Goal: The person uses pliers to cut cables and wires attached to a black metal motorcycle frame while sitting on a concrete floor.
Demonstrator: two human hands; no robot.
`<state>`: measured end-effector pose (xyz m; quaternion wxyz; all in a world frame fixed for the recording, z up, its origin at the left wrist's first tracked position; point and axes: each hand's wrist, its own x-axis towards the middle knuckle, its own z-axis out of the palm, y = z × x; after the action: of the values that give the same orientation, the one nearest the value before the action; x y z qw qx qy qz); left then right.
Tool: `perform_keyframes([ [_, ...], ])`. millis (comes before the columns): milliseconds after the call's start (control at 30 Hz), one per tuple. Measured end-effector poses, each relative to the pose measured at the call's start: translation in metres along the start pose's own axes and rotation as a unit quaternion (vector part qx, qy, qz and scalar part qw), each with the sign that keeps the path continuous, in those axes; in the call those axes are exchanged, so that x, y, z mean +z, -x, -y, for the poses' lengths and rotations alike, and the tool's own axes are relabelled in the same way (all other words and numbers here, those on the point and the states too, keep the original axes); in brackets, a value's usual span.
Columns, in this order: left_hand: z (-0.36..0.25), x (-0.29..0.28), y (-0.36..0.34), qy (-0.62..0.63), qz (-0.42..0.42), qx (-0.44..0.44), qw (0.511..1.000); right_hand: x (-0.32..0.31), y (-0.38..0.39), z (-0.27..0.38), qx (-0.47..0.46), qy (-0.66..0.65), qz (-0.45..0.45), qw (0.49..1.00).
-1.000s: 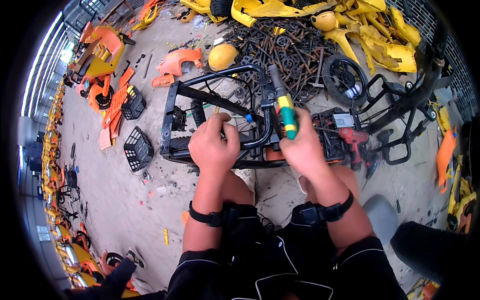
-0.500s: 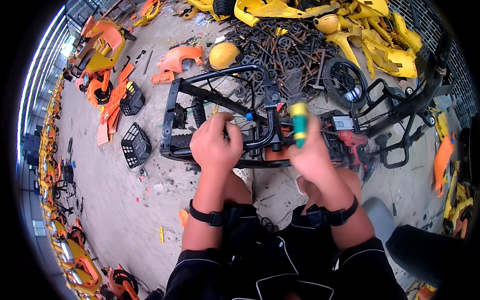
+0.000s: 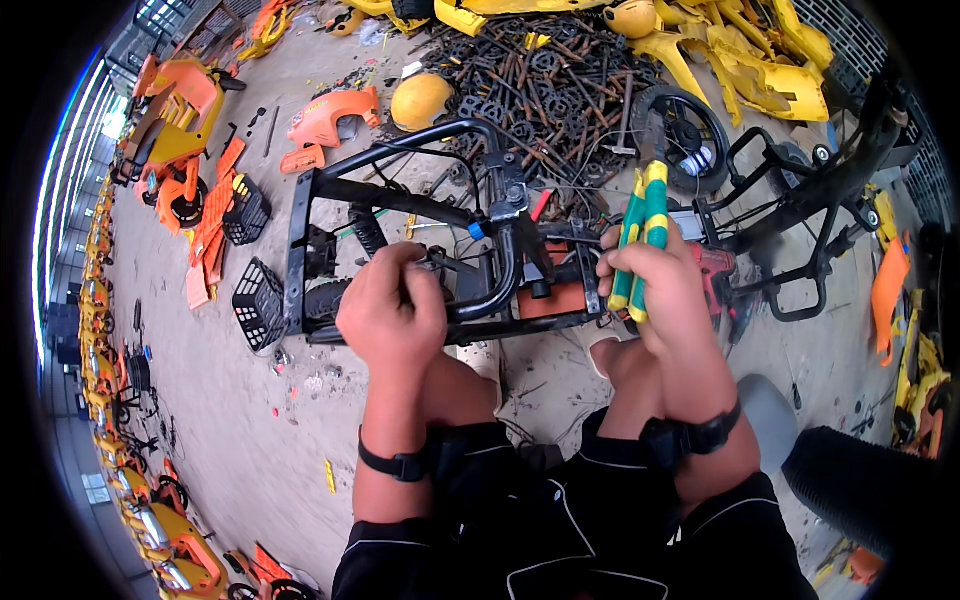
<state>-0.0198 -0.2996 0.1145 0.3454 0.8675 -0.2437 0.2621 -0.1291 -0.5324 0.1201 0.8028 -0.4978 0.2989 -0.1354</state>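
Gripping pliers in right hand, with fingers wrapped round the green-yellow handles and tips pointing away, past the far side of the frame. Holding them over the frame's middle, right of its bent loop, seemingly clear of the tubes. Keeping left hand curled in a loose fist over the frame's near rail, left of the loop; can't tell whether gripping anything or touching steel. Main risk: glancing off round tube under a hard push, then catching the left knuckles, so close to the same loop. Could also crack the blue fitting inside the frame with a careless jab. Might rock or slide the frame too, from loading one side without a firm left hold. Could bump the red drill as well, beside the frame's right part, from pulling back wide.
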Motion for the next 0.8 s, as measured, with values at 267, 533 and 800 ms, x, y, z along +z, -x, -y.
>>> perform_keyframes([
  [267,0.004,0.000,0.004,0.032,0.032,-0.009,0.999,0.002,0.002,0.011,0.007,-0.104,0.044,0.994],
  [533,0.004,0.002,-0.002,0.036,0.021,0.018,0.999,0.010,0.000,0.017,0.027,-0.113,0.120,0.986],
  [800,-0.004,-0.002,-0.004,-0.021,0.000,0.006,1.000,0.009,0.010,0.015,0.059,-0.144,0.383,0.910],
])
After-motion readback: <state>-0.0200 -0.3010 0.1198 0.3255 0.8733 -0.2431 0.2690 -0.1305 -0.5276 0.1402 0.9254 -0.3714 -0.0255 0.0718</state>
